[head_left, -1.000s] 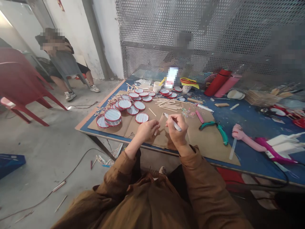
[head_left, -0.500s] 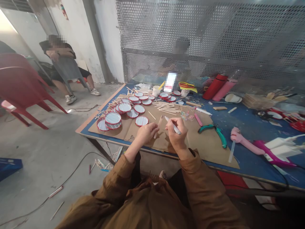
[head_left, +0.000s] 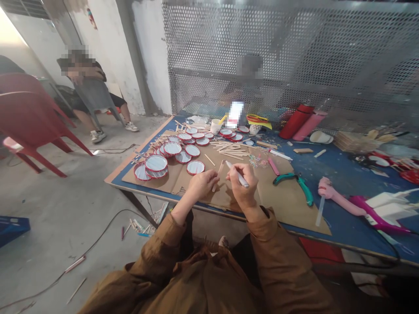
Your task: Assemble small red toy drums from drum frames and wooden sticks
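My left hand (head_left: 203, 184) pinches a thin wooden stick (head_left: 221, 169), which slants up over the brown cardboard (head_left: 268, 196). A white marker pen (head_left: 241, 179) is gripped in my right hand (head_left: 242, 183), its tip end pointing at the upper part of the stick. Whether the tip touches the wood cannot be made out. Left of the hands lie several round, red-rimmed discs (head_left: 195, 167), some stacked and some with sticks attached. A pile of loose wooden sticks (head_left: 231, 149) is beyond my hands, and one single stick (head_left: 210, 160) lies apart.
Teal pliers (head_left: 306, 192), a pink glue gun (head_left: 340, 198) and a purple power strip (head_left: 376, 220) lie to the right. Behind them are a red bottle (head_left: 296, 121) and a pink bottle (head_left: 309, 125). A lit phone (head_left: 235, 114) stands by the mesh. A person (head_left: 81, 72) sits at the left.
The view has shifted very slightly. Both hands keep nearly the same pose, with the stick and marker still held; the marker end sits a touch lower.
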The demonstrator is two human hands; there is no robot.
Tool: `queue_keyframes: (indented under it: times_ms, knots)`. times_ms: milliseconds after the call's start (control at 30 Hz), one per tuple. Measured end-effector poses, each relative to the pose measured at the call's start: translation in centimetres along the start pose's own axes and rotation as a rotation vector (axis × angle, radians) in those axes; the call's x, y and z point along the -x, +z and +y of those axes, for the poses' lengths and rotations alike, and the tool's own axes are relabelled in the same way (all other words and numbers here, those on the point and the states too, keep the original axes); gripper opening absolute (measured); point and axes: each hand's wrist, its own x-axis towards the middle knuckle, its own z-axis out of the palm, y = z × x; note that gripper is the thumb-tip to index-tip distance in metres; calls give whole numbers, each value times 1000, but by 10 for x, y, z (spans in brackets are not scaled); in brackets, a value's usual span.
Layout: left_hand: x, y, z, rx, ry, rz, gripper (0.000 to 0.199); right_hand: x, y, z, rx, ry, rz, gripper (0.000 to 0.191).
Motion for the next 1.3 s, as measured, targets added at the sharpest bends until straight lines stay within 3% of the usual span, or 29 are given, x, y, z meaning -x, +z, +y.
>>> queue_keyframes:
  times_ms: [200, 367, 467, 700, 967, 1133, 1300]
  knots:
    - [-1, 3, -3, -3, 10, 22, 18, 2, -1, -1, -10, 17, 10, 10]
    - [-1, 2, -4, 11, 16, 20, 18, 0, -2, -6, 35, -60, -26, 9]
    - [-1, 2, -4, 14, 12, 9, 18, 0, -3, -7, 31, -9, -11, 10]
    - [0, 1, -4, 53, 12, -8, 18, 19, 0, -14, -15, 7, -57, 8]
    - [0, 0, -1, 44, -30, -24, 17, 19, 4, -12, -197, 207, 73, 14]
    - [0, 0, -3, 19, 6, 0, 19, 21, 2, -13, -76, 98, 10, 11]
    - [0, 1, -4, -5, 12, 2, 20, 23, 4, -11, -68, 91, 4, 11]
